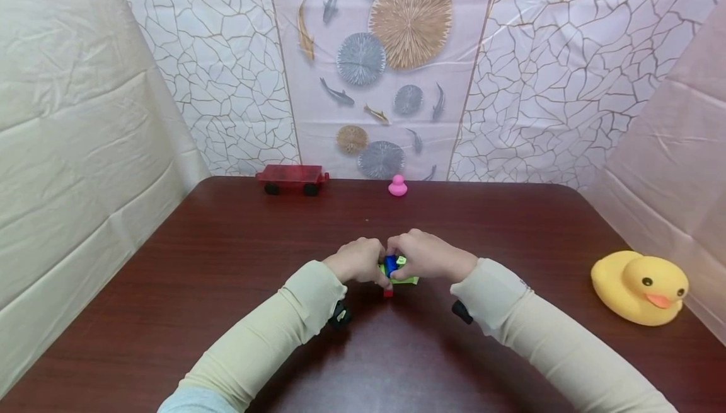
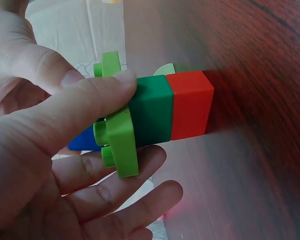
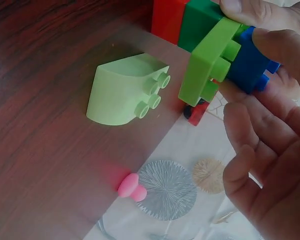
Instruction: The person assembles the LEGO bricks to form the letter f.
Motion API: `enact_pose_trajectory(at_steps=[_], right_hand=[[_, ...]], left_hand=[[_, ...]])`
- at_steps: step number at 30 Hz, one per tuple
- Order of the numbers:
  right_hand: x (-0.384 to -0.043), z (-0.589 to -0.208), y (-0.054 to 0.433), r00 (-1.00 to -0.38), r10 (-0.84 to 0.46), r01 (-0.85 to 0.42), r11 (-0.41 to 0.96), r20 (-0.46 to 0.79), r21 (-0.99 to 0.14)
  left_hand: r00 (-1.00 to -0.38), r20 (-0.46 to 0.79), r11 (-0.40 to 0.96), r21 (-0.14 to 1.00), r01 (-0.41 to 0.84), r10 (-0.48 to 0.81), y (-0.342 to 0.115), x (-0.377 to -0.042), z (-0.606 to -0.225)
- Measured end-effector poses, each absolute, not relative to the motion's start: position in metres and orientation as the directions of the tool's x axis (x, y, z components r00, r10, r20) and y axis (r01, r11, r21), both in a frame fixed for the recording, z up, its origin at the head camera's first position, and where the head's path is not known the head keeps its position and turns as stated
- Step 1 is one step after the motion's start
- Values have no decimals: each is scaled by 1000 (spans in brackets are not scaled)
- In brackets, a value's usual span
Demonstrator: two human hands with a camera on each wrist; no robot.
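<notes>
Both hands meet over a small stack of toy building bricks near the middle of the table. A red brick (image 2: pixel 192 105) forms its lower end, followed by a dark green brick (image 2: pixel 152 112), a long lime green brick (image 2: pixel 122 137) set crosswise, and a blue brick (image 3: pixel 246 65) on top. My left hand (image 1: pixel 358 260) grips the stack, thumb across the lime green and dark green bricks. With its thumb and fingers, my right hand (image 1: pixel 429 255) pinches the blue brick. Beside the stack, a pale green curved block (image 3: pixel 117 92) with studs rests on the table.
A red toy wagon (image 1: pixel 292 174) with black wheels stands at the table's far left edge. The small pink duck (image 1: pixel 398 186) sits at the back middle, and a big yellow duck (image 1: pixel 641 287) is at the right. Patterned cloth hangs behind the table.
</notes>
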State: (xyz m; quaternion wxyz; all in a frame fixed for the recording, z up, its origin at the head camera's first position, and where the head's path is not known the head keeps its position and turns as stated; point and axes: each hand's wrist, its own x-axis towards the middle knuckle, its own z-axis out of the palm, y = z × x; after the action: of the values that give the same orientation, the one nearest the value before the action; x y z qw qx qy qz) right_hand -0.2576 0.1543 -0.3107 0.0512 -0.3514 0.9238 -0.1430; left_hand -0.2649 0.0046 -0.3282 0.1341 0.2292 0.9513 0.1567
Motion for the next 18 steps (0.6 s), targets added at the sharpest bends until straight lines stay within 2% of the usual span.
enact_pose_trajectory(at_steps=[9, 18], right_hand=[[-257, -303, 147, -729, -685, -663, 705, 5, -252], [-257, -304, 147, -748, -662, -638, 736, -45, -227]], left_hand=[[-858, -164, 840, 358, 408, 487, 3, -266, -327], [-832, -116, 808, 345, 478, 542, -2, -264, -330]])
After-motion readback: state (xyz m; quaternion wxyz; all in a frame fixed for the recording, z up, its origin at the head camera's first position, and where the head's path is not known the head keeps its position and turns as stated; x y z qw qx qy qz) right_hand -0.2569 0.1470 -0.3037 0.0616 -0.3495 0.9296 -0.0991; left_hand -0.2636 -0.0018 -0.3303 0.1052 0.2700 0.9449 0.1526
